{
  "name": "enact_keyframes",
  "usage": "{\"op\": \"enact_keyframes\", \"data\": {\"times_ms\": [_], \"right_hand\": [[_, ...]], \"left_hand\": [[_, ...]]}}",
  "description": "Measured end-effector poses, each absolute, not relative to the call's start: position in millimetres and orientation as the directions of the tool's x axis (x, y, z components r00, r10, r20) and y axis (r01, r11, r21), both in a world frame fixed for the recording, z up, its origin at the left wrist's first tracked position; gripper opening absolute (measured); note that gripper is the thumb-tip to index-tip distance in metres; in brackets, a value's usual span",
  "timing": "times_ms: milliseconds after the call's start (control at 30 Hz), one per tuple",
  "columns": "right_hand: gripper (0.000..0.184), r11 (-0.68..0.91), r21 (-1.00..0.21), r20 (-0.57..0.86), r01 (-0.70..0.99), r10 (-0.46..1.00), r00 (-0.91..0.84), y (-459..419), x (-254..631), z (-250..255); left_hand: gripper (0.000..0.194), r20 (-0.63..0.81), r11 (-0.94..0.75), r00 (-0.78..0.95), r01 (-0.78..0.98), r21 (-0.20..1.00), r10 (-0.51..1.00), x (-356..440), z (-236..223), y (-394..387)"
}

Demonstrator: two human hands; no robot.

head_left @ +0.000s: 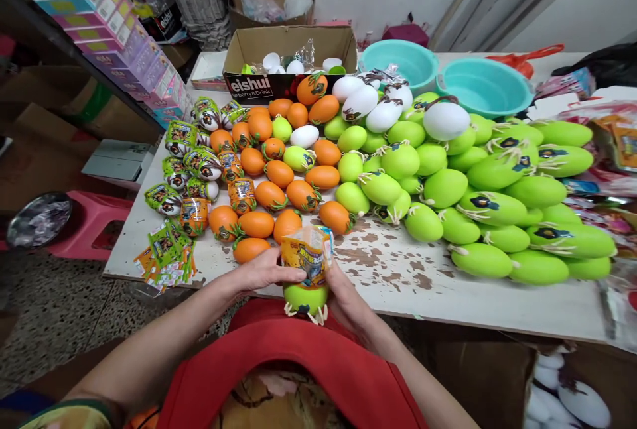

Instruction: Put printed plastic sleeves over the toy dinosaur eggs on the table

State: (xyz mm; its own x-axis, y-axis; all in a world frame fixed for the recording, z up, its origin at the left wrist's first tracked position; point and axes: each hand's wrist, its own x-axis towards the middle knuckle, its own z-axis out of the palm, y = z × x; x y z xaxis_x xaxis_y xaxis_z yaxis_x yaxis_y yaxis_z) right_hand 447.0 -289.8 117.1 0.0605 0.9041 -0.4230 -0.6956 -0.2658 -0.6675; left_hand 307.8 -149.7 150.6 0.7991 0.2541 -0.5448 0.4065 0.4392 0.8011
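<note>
Both my hands hold one green toy egg [305,298] with cream claw feet at the table's near edge. A printed orange plastic sleeve [307,255] covers the egg's upper half. My left hand [265,272] grips the sleeve's left side, fingers closed on it. My right hand [344,296] wraps the egg and sleeve from the right. Behind them lie several bare orange eggs [271,193] and, to the right, a large heap of green eggs [492,207]. Sleeved eggs [202,164] sit in a group at the left.
A worn white table [398,276] carries everything. Loose flat sleeves [166,253] lie at its left corner. A cardboard box [291,61], two teal basins [485,87], white eggs [383,111] stand at the back. A pink stool [87,223] is left.
</note>
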Motion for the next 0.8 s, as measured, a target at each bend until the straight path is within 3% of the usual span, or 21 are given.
{"op": "enact_keyframes", "data": {"times_ms": [267,467,567,800], "right_hand": [[0.046,-0.277,-0.572,-0.52,-0.772,0.85,0.08,-305,433,112],[0.069,-0.243,-0.63,-0.467,-0.738,0.877,0.11,-292,449,123],[0.068,-0.283,-0.636,-0.464,-0.718,0.883,0.063,-288,453,128],[0.058,-0.213,-0.586,-0.511,-0.782,0.846,0.153,-305,428,122]], "left_hand": [[0.059,-0.511,0.528,0.837,0.349,0.774,0.195,301,139,-166],[0.067,-0.456,0.532,0.876,0.314,0.786,0.158,305,145,-159],[0.068,-0.46,0.506,0.865,0.309,0.805,0.203,306,148,-157],[0.059,-0.558,0.565,0.798,0.359,0.743,0.226,294,146,-171]]}}
